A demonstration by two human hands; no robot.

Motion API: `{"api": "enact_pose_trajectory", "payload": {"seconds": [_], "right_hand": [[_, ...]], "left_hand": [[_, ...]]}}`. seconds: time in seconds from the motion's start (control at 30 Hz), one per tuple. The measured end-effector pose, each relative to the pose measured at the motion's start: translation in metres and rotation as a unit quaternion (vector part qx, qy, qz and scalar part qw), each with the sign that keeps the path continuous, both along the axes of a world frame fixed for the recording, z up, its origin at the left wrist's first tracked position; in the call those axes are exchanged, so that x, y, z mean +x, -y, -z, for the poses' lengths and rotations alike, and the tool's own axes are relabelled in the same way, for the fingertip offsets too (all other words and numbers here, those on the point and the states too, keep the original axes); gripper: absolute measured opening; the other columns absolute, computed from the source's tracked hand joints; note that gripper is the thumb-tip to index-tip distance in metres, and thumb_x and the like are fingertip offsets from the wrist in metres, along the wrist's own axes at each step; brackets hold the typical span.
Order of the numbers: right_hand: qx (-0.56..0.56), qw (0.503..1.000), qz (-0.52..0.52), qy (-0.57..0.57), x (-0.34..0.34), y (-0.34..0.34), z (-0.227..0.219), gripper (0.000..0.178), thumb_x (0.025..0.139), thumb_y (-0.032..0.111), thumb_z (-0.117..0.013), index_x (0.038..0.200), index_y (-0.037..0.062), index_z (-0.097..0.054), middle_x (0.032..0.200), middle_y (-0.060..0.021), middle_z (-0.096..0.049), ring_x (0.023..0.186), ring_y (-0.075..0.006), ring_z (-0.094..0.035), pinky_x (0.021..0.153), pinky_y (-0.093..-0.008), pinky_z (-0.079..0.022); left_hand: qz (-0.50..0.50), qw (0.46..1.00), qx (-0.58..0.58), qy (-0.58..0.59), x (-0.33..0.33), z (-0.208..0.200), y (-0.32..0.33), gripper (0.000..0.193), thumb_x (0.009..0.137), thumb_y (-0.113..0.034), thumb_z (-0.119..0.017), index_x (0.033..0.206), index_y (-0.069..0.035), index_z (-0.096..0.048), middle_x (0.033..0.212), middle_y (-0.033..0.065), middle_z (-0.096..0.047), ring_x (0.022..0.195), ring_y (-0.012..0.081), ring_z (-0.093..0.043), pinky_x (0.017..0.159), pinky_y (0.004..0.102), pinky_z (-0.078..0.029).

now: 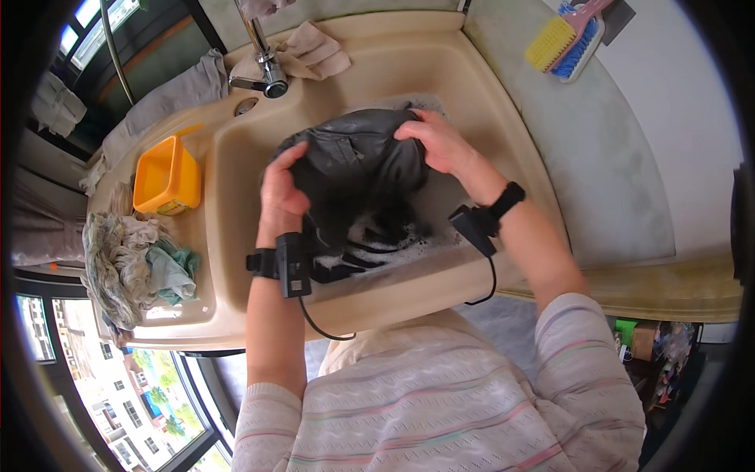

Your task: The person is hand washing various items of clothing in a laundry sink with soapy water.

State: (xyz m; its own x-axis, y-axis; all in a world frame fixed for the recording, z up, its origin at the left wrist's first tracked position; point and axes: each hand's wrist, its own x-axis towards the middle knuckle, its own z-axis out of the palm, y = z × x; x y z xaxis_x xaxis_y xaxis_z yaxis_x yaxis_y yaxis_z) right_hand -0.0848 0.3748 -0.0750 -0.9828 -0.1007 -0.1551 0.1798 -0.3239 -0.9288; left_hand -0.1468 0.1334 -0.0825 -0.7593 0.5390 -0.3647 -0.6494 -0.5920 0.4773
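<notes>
A wet dark grey garment (354,157) is stretched between my hands over the beige sink (503,102). Its lower part hangs into soapy water (440,212), where black cloth lies among white suds. My left hand (283,189) grips the garment's left edge, thumb toward the inner side. The upper right edge is pinched in my right hand (440,141), fingers curled over it. Whether the garment is trousers or a top, I cannot tell. Each wrist wears a black strap with a small device and a cable.
A chrome faucet (271,75) stands at the back, beside a beige cloth (314,51). On the left ledge are a yellow plastic container (189,182) and a heap of rags (122,259). Brushes (554,43) hang on the right wall. A window shows at lower left.
</notes>
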Motion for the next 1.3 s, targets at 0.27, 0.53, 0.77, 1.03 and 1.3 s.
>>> {"api": "enact_pose_trajectory", "payload": {"seconds": [0.27, 0.53, 0.77, 1.03, 1.3], "right_hand": [[0.437, 0.874, 0.037, -0.210, 0.001, 0.113, 0.007, 0.025, 0.075, 0.026, -0.057, 0.085, 0.0029, -0.059, 0.079, -0.0149, -0.062, 0.074, -0.0282, -0.061, 0.066, -0.0387, -0.048], [0.630, 0.767, 0.069, -0.099, -0.029, 0.060, 0.037, 0.028, 0.080, 0.028, -0.042, 0.074, 0.0088, -0.062, 0.078, -0.0156, -0.062, 0.073, -0.0367, -0.059, 0.066, -0.0462, -0.047], [0.535, 0.827, 0.112, -0.134, -0.008, 0.084, 0.033, 0.033, 0.083, 0.034, -0.045, 0.076, 0.0055, -0.061, 0.079, -0.0208, -0.061, 0.077, -0.0383, -0.058, 0.070, -0.0479, -0.046], [0.548, 0.818, -0.132, 0.116, 0.000, -0.024, 0.074, 0.044, 0.075, 0.042, -0.060, 0.104, 0.0088, -0.058, 0.099, -0.0154, -0.060, 0.092, -0.0288, -0.057, 0.070, -0.0367, -0.048], [0.622, 0.688, -0.374, -0.023, 0.004, 0.017, 0.110, 0.034, 0.070, 0.027, -0.063, 0.092, 0.0019, -0.062, 0.085, -0.0146, -0.063, 0.082, -0.0235, -0.061, 0.064, -0.0331, -0.048]], "left_hand": [[-0.007, 0.978, 0.115, -0.177, 0.004, 0.112, -0.020, 0.039, 0.082, -0.039, -0.052, 0.105, -0.008, -0.056, 0.099, 0.0081, -0.059, 0.102, 0.0197, -0.053, 0.090, 0.0348, -0.042], [-0.041, 0.989, -0.129, 0.061, 0.031, 0.068, -0.078, 0.030, 0.090, -0.025, -0.041, 0.101, -0.001, -0.055, 0.098, 0.0080, -0.059, 0.085, 0.0213, -0.057, 0.081, 0.0314, -0.044], [-0.063, 0.993, -0.090, 0.030, 0.016, 0.067, -0.050, 0.025, 0.088, -0.025, -0.049, 0.098, -0.003, -0.058, 0.091, 0.0068, -0.061, 0.082, 0.0205, -0.059, 0.075, 0.0332, -0.048], [-0.094, 0.978, -0.142, -0.118, 0.001, -0.024, 0.010, 0.015, 0.078, -0.009, -0.062, 0.090, -0.001, -0.059, 0.085, 0.0096, -0.063, 0.074, 0.0213, -0.062, 0.068, 0.0321, -0.052], [-0.150, 0.963, -0.160, -0.156, 0.000, -0.032, 0.040, 0.018, 0.076, -0.006, -0.063, 0.091, 0.001, -0.059, 0.085, 0.0088, -0.063, 0.076, 0.0199, -0.062, 0.071, 0.0297, -0.050]]}}
